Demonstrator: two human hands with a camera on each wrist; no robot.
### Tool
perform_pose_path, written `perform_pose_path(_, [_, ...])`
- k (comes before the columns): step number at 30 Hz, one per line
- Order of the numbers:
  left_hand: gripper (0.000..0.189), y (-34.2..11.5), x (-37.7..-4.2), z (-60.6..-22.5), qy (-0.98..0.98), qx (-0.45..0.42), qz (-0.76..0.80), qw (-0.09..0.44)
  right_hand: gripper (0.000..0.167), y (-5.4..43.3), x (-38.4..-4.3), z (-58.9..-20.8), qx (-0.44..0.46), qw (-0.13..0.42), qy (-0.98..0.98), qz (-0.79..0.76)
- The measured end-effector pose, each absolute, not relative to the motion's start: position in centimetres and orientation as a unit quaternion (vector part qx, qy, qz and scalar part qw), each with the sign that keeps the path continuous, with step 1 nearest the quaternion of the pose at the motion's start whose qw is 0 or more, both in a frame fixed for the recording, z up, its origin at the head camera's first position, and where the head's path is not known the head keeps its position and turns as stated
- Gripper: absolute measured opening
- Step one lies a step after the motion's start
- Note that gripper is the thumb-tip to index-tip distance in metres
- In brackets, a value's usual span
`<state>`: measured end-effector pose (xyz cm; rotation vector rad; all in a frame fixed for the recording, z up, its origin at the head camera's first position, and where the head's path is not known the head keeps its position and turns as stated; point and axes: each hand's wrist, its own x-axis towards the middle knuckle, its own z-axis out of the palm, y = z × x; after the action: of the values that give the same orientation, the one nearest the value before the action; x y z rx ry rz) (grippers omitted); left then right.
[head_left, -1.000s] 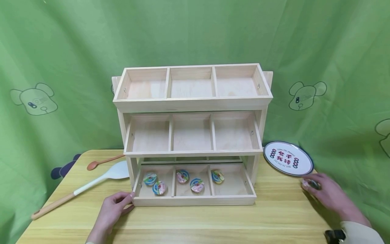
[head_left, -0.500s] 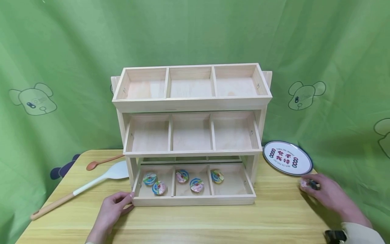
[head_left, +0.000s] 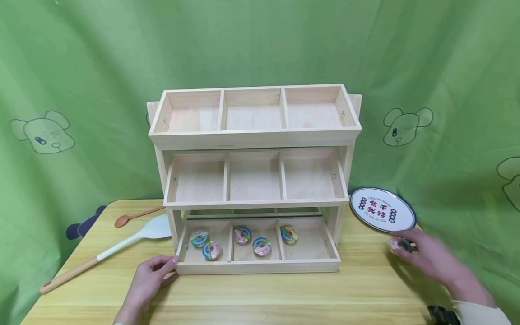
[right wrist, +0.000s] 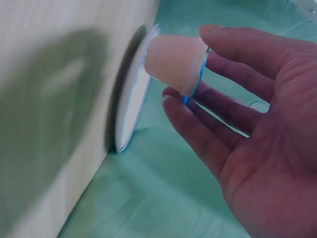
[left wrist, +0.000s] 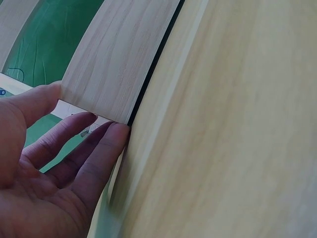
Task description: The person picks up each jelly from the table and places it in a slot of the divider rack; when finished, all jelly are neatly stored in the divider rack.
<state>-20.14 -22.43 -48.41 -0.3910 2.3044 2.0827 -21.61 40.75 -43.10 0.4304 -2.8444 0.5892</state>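
My left hand (head_left: 149, 280) grips the left front corner of the bottom wooden drawer (head_left: 260, 268), thumb at the upper edge and fingertips along its end in the left wrist view. Over the table's right side, my right hand (head_left: 436, 262) pinches a jelly cup (right wrist: 173, 62) by its lidded rim. That cup has a pale peach body and a blue-edged lid. Inside the drawer lie two jelly cups (head_left: 211, 250) in the left compartment and two more (head_left: 262, 247) in the middle one. A single yellow-and-blue cup (head_left: 290, 235) sits in the right compartment, against the divider.
Above the drawer, the wooden rack (head_left: 256, 141) carries two more three-part trays with nothing in them. A round white plate (head_left: 382, 210) with red characters lies right of the rack. A white spatula (head_left: 156, 227) and a small reddish spoon (head_left: 123, 220) lie on the left.
My right hand has shifted left, away from the table's right edge, with the jelly cup in its fingers. The left hand stays at the drawer corner.
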Motion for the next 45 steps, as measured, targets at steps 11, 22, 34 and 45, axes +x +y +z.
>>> perform_pose_path(11, [0.028,-22.4,-20.2,-48.4,0.737,-0.127,0.664,0.006,0.043,37.9,-20.6,-41.4,0.157,0.092,-0.962,0.206])
perform_pose_path(22, [0.031,-22.4,-20.1,-48.5,0.732,-0.126,0.670,0.005,0.039,35.1,-19.6,-39.8,0.186,0.101,-0.957,0.199])
perform_pose_path(34, [0.031,-22.4,-20.1,-48.4,0.732,-0.128,0.669,0.004,0.030,31.9,-19.7,-38.5,0.231,0.109,-0.950,0.182])
perform_pose_path(45, [0.030,-22.5,-20.2,-48.6,0.737,-0.129,0.664,0.007,0.031,28.6,-20.3,-38.1,0.279,0.087,-0.934,0.207])
